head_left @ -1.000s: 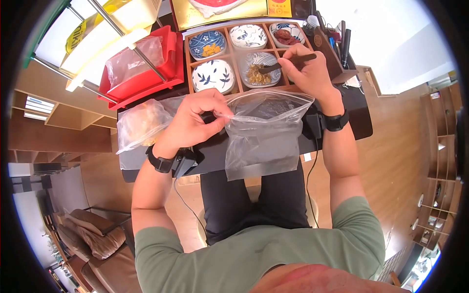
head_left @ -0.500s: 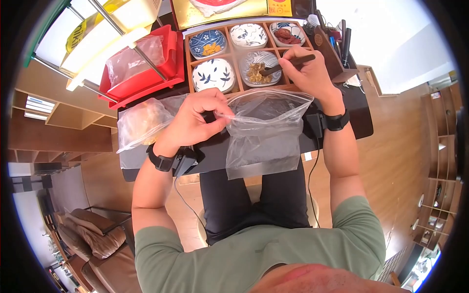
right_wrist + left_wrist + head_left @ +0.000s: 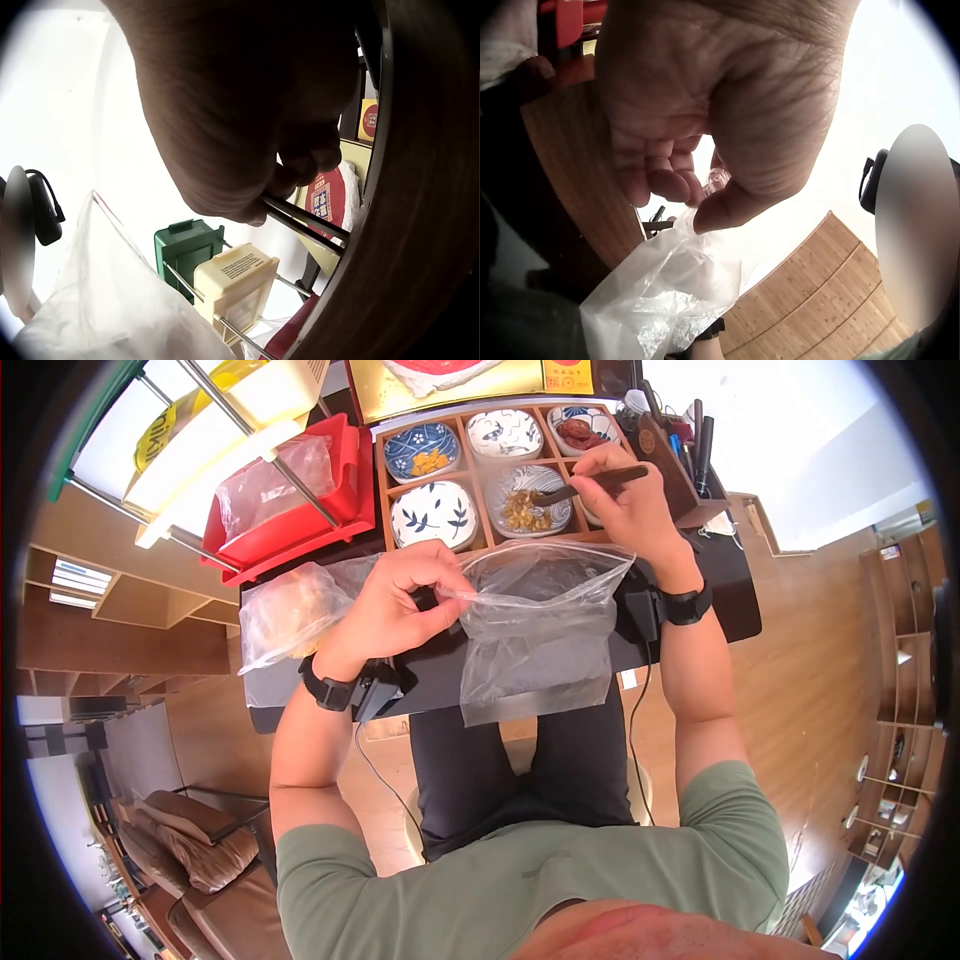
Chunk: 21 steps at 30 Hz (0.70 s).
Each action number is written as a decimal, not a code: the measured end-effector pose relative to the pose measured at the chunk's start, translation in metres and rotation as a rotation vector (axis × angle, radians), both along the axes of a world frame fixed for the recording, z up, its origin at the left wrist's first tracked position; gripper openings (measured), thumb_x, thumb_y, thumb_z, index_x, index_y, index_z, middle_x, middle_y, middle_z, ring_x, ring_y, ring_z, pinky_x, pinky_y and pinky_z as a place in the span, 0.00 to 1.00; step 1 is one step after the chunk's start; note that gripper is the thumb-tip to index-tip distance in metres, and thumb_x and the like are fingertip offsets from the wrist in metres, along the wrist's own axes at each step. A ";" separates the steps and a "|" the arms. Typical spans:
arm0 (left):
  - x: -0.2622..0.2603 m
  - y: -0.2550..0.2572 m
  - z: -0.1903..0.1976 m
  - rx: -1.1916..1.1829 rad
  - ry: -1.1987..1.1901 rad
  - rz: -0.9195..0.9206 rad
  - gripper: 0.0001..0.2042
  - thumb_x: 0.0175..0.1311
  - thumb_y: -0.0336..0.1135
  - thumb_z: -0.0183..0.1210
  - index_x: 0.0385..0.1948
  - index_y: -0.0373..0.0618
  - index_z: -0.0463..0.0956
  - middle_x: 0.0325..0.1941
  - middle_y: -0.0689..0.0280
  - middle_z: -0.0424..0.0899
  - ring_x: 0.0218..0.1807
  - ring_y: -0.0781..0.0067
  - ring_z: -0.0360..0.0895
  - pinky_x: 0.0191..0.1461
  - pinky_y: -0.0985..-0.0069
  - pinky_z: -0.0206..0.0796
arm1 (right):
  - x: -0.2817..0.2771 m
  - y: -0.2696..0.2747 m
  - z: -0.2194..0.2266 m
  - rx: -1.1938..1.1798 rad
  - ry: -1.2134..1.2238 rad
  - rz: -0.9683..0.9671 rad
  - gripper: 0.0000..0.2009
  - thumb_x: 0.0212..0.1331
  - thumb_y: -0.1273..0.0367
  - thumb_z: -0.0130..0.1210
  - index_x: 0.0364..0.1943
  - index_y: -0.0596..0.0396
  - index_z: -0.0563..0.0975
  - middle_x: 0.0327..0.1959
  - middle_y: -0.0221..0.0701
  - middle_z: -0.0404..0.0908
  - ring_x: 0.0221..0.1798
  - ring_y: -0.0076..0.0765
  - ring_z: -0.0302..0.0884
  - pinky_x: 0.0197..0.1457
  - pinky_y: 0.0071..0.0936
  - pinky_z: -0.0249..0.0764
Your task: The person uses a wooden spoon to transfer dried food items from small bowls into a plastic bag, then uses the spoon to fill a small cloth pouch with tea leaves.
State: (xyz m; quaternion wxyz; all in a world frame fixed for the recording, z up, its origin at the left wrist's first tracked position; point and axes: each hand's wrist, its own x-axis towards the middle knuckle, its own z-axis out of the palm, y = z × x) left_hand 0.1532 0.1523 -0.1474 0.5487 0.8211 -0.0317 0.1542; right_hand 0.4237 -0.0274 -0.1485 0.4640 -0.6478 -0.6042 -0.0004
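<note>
My left hand (image 3: 408, 600) pinches the upper left edge of a clear plastic bag (image 3: 540, 660), its mouth spread open and its body hanging over the table's front edge. In the left wrist view, thumb and fingertips of the left hand (image 3: 712, 127) meet on the bag (image 3: 667, 292). My right hand (image 3: 635, 510) grips a dark utensil (image 3: 615, 476), whose end is in the brown bits (image 3: 522, 512) in a grey patterned bowl (image 3: 505, 478). The right wrist view has the right hand (image 3: 232, 112) in shadow around the utensil (image 3: 307, 225), with the bag (image 3: 120, 300) beside it.
A wooden divided tray (image 3: 480, 542) holds several bowls, one with orange pieces (image 3: 430, 461), one with dark red pieces (image 3: 580, 433). A red basket (image 3: 350, 490) and a filled plastic bag (image 3: 290, 610) lie left; a pen holder (image 3: 690, 510) stands right.
The utensil's end shifts slightly within the grey bowl as my right hand moves a little. The left hand keeps its hold on the bag, with hardly any movement.
</note>
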 end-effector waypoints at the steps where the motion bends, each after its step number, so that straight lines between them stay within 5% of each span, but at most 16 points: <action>1: 0.000 0.000 -0.001 -0.002 0.001 0.001 0.09 0.55 0.18 0.65 0.34 0.43 0.85 0.35 0.70 0.80 0.34 0.82 0.75 0.37 0.82 0.66 | 0.001 -0.001 -0.002 0.024 0.040 -0.039 0.05 0.65 0.75 0.61 0.41 0.59 0.77 0.34 0.23 0.79 0.35 0.15 0.73 0.37 0.16 0.69; 6: 0.000 -0.001 -0.003 -0.044 0.006 0.034 0.07 0.57 0.19 0.65 0.34 0.43 0.85 0.35 0.70 0.80 0.34 0.83 0.74 0.37 0.82 0.66 | 0.000 -0.004 0.008 0.341 0.285 -0.094 0.05 0.64 0.74 0.62 0.41 0.57 0.79 0.32 0.24 0.82 0.33 0.18 0.76 0.37 0.18 0.70; 10: 0.001 -0.002 -0.004 -0.083 0.008 0.053 0.06 0.58 0.19 0.65 0.34 0.43 0.84 0.35 0.70 0.80 0.34 0.84 0.74 0.37 0.82 0.66 | -0.006 -0.014 0.023 0.493 0.827 0.411 0.05 0.67 0.73 0.60 0.39 0.57 0.74 0.30 0.26 0.77 0.31 0.18 0.67 0.33 0.20 0.64; 13: 0.001 -0.001 -0.004 -0.083 -0.002 0.066 0.06 0.59 0.20 0.65 0.34 0.42 0.84 0.36 0.70 0.80 0.34 0.84 0.74 0.36 0.82 0.66 | -0.007 -0.014 0.025 0.406 0.734 0.672 0.06 0.65 0.73 0.60 0.38 0.57 0.73 0.30 0.28 0.76 0.30 0.19 0.65 0.33 0.22 0.62; 16: 0.002 -0.001 -0.003 -0.095 -0.014 0.070 0.06 0.58 0.19 0.65 0.34 0.43 0.84 0.35 0.70 0.80 0.34 0.84 0.74 0.36 0.82 0.66 | -0.014 -0.023 0.024 0.133 0.636 0.581 0.07 0.64 0.73 0.61 0.37 0.57 0.74 0.31 0.27 0.76 0.32 0.19 0.66 0.35 0.23 0.63; 21: 0.000 0.000 0.000 -0.003 -0.006 0.029 0.09 0.56 0.18 0.65 0.35 0.44 0.85 0.34 0.70 0.80 0.33 0.83 0.74 0.37 0.82 0.66 | -0.012 -0.022 0.020 0.038 0.581 0.527 0.07 0.63 0.71 0.63 0.37 0.57 0.75 0.29 0.24 0.75 0.30 0.18 0.67 0.35 0.19 0.64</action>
